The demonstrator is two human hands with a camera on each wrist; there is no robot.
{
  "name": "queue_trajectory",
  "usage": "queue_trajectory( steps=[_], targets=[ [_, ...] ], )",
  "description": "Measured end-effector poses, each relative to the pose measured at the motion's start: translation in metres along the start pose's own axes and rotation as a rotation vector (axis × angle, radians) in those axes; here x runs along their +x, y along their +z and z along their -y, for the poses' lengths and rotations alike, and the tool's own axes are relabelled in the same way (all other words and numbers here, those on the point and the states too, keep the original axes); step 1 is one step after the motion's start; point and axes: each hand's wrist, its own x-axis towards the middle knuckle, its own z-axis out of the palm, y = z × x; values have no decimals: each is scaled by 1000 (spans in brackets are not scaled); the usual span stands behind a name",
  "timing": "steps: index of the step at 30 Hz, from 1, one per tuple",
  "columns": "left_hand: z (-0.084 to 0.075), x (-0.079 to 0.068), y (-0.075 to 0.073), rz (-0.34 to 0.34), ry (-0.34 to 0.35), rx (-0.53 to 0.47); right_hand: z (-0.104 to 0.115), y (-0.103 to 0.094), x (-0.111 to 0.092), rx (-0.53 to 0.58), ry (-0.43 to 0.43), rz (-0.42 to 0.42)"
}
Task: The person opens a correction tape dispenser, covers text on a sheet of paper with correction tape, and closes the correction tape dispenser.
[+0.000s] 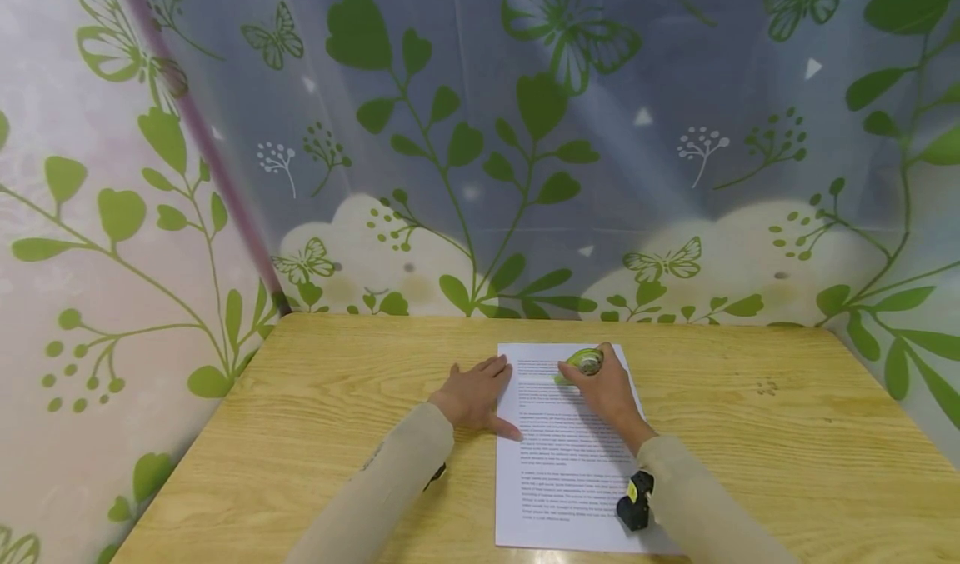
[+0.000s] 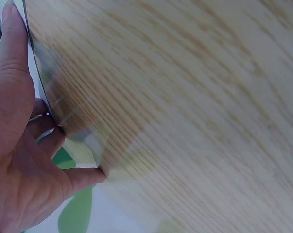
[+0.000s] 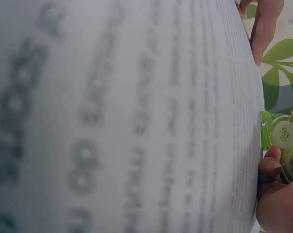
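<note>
A printed sheet of paper (image 1: 558, 456) lies on the wooden table in the head view. My right hand (image 1: 611, 389) grips a green, see-through correction tape (image 1: 589, 364) by its body, its tip down at the upper lines of text. The right wrist view shows the small white reel inside the correction tape (image 3: 284, 135) and the fingers wrapped around it. My left hand (image 1: 474, 396) rests with fingers spread over the left edge of the sheet, thumb on the paper. In the left wrist view, the left hand's fingertips (image 2: 101, 174) press down at the tabletop.
The wooden table (image 1: 315, 431) extends on both sides of the sheet, with small dark marks at the right. Behind it hangs a curtain (image 1: 450, 131) with green leaves and butterflies. A black wrist camera (image 1: 636, 501) sits by the right sleeve, over the paper's lower right.
</note>
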Motion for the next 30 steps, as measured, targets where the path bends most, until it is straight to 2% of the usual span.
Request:
queue_trajectory(
  steps=[30],
  targets=[
    [1, 1, 1, 12, 1, -23, -9, -18, 2, -17, 42, 16]
  ],
)
